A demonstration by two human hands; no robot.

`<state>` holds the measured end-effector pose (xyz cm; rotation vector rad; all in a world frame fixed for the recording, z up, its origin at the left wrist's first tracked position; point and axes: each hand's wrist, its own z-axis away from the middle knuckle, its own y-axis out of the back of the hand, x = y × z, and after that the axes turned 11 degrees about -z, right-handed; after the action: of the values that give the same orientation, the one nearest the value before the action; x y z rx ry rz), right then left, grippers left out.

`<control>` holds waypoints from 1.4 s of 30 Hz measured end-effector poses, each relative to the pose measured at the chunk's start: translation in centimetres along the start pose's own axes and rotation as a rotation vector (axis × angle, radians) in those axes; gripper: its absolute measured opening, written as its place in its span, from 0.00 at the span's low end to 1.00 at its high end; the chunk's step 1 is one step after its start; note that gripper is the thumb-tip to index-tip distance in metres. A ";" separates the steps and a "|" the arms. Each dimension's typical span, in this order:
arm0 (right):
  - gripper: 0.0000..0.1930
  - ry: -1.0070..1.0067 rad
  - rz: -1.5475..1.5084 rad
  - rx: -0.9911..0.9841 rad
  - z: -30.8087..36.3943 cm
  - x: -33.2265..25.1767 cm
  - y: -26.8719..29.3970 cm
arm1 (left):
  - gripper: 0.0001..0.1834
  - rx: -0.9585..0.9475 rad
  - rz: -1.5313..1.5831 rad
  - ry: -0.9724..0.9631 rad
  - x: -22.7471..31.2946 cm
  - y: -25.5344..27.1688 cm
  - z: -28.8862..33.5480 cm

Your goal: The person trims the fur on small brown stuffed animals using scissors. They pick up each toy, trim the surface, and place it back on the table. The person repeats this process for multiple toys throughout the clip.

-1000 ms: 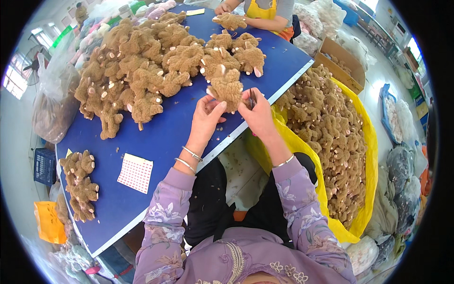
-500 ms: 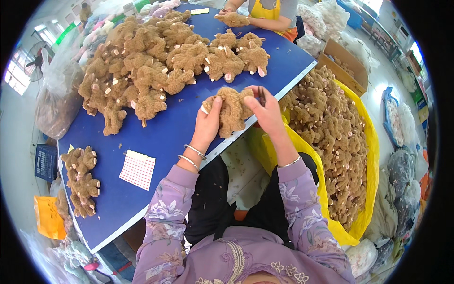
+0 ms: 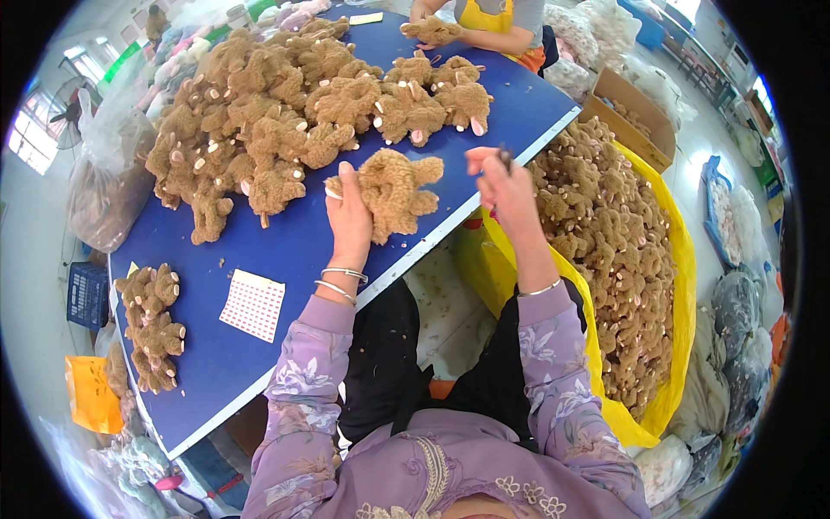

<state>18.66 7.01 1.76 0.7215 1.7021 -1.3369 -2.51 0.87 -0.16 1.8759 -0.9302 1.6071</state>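
Observation:
My left hand [image 3: 349, 216] grips a brown curly plush toy [image 3: 398, 195] near the table's edge, thumb on top. A white piece shows at the toy's left end, and stubby limbs point right. Apart from the toy, my right hand [image 3: 508, 195] is closed around a small dark tool [image 3: 505, 159], whose tip sticks up past the fingers. Most of that tool is hidden in the hand, so its exact kind cannot be made out. Beyond my hands, a large heap of similar plush toys [image 3: 259, 112] lies on the blue table [image 3: 320, 229].
A sheet with small red marks [image 3: 252, 305] and a few plush toys [image 3: 154, 324] lie at left. To my right, a yellow sack [image 3: 679, 346] is full of plush toys, with a cardboard box [image 3: 635, 130] behind. Across the table a person [image 3: 488, 35] in a yellow apron handles a toy.
My right hand has come off the toy and moved right with the dark tool. My left hand has shifted slightly left with the toy, which is turned another way.

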 end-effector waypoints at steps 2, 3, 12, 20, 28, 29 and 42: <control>0.14 0.026 0.190 -0.078 0.9 0.7 -1.0 | 0.23 -0.059 -0.091 -0.049 0.1 -0.5 0.6; 0.14 0.050 0.267 -0.112 1.2 0.9 -1.7 | 0.24 -0.100 -0.113 -0.042 0.1 -0.6 0.8; 0.10 -0.114 0.045 -0.067 0.0 2.9 -1.9 | 0.23 -0.104 0.137 0.161 1.4 -0.5 0.7; 0.21 -0.588 -0.121 -0.186 -0.3 2.8 -2.1 | 0.22 -0.256 0.224 0.132 -0.3 -0.2 0.6; 0.19 -0.371 -0.286 -0.445 2.1 4.2 -3.3 | 0.15 -0.343 -0.051 -0.162 0.3 -0.7 1.3; 0.19 -0.339 -0.261 -0.416 2.0 4.3 -3.4 | 0.13 -0.311 -0.102 -0.231 0.1 -0.9 1.2; 0.11 0.116 0.084 0.030 2.0 2.0 -4.1 | 0.18 -0.517 0.118 0.147 0.4 -1.1 1.4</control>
<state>14.81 3.88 1.86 0.8938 1.7259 -1.2858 -0.76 0.44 0.03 1.3537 -1.2652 1.3749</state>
